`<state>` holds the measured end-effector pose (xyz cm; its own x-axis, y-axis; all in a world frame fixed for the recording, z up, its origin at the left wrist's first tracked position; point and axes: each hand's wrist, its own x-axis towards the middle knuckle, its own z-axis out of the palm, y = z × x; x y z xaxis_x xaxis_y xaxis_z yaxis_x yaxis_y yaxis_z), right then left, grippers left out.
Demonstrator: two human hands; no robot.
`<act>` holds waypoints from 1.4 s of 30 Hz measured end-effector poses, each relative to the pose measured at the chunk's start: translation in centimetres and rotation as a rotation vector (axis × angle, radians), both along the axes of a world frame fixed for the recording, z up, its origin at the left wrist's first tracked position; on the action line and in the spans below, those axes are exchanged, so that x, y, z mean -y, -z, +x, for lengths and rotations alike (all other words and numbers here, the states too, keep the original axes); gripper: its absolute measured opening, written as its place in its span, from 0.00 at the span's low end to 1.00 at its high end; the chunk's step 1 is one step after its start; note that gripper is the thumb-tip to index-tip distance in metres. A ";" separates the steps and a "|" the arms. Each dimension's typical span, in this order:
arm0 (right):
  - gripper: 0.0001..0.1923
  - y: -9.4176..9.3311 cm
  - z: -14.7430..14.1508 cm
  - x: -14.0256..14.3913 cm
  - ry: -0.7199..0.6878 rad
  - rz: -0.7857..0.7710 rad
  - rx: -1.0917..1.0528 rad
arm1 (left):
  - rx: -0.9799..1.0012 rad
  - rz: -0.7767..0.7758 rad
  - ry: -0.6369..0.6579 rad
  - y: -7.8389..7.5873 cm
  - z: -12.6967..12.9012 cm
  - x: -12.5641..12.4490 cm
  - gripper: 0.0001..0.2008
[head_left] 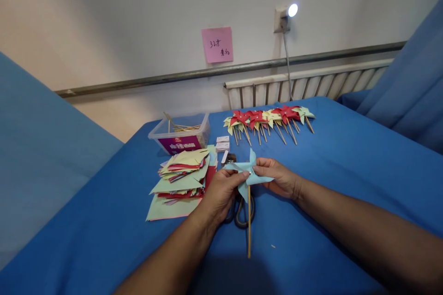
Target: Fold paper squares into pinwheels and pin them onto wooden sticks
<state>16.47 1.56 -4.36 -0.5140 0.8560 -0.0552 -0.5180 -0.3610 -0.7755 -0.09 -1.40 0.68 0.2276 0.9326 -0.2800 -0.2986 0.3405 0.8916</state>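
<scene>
Centre of the frame: a light blue pinwheel [248,171], held up between both hands just above the blue cloth [346,170]. The left hand [221,191] pinches the paper's left side, thumb and fingers closed on it. The right hand [278,177] grips the right side, fingers curled behind the blades. Its stick [248,223] hangs straight down toward the lower centre, tip near the cloth.

Just under the hands, dark scissors [242,209] lie on the cloth, partly hidden by the left hand and crossed by the stick. Left of centre sits a loose stack of paper squares [180,177], green, yellow and red. Above that, a clear plastic tub [180,136] with sticks in it. Right beside the tub, small white boxes [222,144].

Upper centre to right, a row of finished pinwheels [270,120], red and yellow, lying on the cloth. On the wall, a pink note [217,44] and a lit lamp [292,10].
</scene>
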 end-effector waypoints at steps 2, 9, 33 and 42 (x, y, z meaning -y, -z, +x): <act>0.13 0.0 0.0 0.0 0.008 0.004 0.002 | -0.004 0.004 -0.003 -0.1 0.0 0.0 0.15; 0.19 0.2 0.0 -0.1 -0.034 0.018 0.017 | -0.053 0.026 -0.024 -0.2 0.0 -0.1 0.16; 0.16 0.3 -0.3 0.0 0.012 0.019 -0.015 | 0.013 -0.011 0.039 0.2 -0.4 -0.2 0.15; 0.20 -0.3 -0.6 0.1 0.064 0.086 0.018 | -0.179 0.062 -0.125 0.3 -0.1 -0.4 0.15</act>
